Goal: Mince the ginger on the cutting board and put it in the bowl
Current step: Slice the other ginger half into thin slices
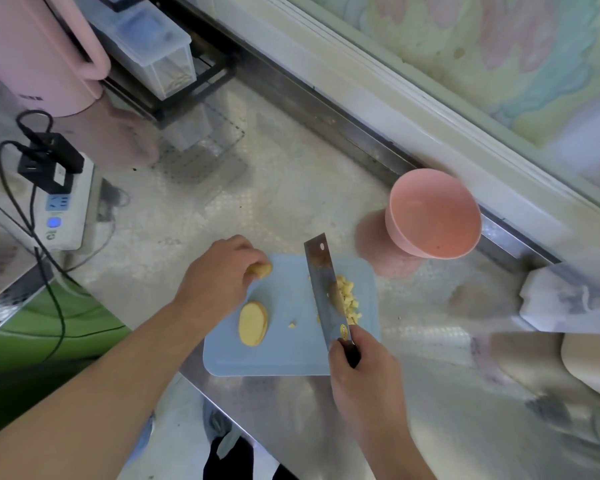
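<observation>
Blue board (284, 348) on steel tabletop (447, 393), near edge. Left hand (219, 271) at board's 10 o'clock corner, fingers curled round a ginger knob (261, 270), holding it down or lifting it, can't tell which. Right hand (355, 363) closed round the cleaver (326, 289) handle at board's 5 o'clock; blade runs up toward 12, standing on edge or close to it, flat face toward the cut pile. Diced ginger (349, 299) heaped just right of the blade, at board's 3 o'clock side; pieces look coarse, not yet a mince. Stack of slices (253, 323) lies apart at board's 8 o'clock, uncut. One stray bit (292, 325) between stack and blade. Pink bowl (435, 216) off the board at 1 o'clock, nothing visible in it. Judgement: chopping stage about midway, with knob and slices left to cut and no transfer yet. Risks: pile sits close to the board's right edge, so a sideways sweep of the blade could push dice onto the tabletop; the knob is small and rounded, likely to roll under the blade, with curled fingertips near the cut line; the board lies on smooth steel near the tabletop's edge and may skate under hard chops; carrying dice on the blade across the gap to the bowl could spill
</observation>
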A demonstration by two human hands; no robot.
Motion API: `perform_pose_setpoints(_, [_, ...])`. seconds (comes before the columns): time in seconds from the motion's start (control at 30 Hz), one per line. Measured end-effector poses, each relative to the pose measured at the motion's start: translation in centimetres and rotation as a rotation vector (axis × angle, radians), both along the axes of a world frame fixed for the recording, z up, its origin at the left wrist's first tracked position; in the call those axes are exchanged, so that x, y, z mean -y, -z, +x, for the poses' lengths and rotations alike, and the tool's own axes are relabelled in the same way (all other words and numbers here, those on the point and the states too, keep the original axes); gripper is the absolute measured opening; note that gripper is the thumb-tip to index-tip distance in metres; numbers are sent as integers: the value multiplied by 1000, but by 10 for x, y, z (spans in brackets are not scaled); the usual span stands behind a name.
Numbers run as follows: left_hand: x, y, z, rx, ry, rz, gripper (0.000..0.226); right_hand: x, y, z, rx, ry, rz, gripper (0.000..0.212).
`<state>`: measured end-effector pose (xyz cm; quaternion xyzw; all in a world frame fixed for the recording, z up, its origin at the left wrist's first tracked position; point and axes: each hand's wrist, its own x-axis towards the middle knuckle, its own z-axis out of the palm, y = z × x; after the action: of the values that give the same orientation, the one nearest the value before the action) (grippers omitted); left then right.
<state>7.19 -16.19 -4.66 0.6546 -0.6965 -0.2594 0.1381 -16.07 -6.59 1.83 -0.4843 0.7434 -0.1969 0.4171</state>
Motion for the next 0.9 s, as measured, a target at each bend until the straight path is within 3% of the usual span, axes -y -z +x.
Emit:
perform_pose_setpoints(0.13, [3, 1, -2, 60, 93, -6, 34, -2, 2, -3, -10, -1, 15, 28])
perform_pose_setpoints(0.23, [0, -2, -5, 21, 45, 23, 49, -4, 1, -5, -15, 6, 10, 31])
perform_pose_setpoints(0.37, [-25, -22, -18, -62, -95, -56, 39, -7, 1, -6, -16, -1, 0, 34])
perform_pose_setpoints(0.57, [-78, -30, -44, 243, -71, 233, 51, -12, 2, -8, -29, -12, 2, 34])
perform_pose_setpoints(0.9, [-79, -33, -40, 267, -120, 256, 44, -15, 1, -6, -2, -9, -11, 37])
